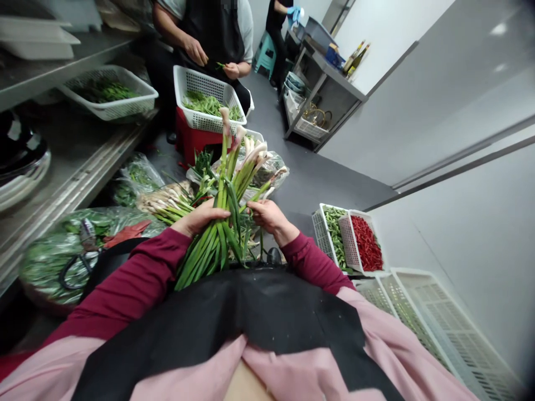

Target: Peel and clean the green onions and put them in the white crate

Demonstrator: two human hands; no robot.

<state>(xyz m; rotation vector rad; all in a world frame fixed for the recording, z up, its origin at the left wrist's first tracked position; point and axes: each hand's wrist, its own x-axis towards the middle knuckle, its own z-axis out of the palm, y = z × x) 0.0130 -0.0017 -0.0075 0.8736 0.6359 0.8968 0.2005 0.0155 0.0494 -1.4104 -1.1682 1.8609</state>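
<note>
My left hand [202, 216] is closed around a bunch of green garlic [221, 223], its pale purplish bulbs pointing up and away and its green leaves hanging over my lap. Right of the bunch, my right hand [270, 216] pinches a single green garlic stalk [261, 195] that slants out toward the upper right. The fingertips partly hide where it is gripped. Beyond the bunch lies a pile of whitish garlic stalks on clear plastic [278, 167]. To the left, more green garlic [167, 199] lies on the floor.
A co-worker [209, 39] sits opposite behind a white basket of greens [209, 83] on a red stool [190, 136]. Steel shelving [96, 178] borders the left. Bagged greens with scissors [77, 270] sit nearby. Baskets of red chillies [366, 243] and green pods [336, 228] stand right.
</note>
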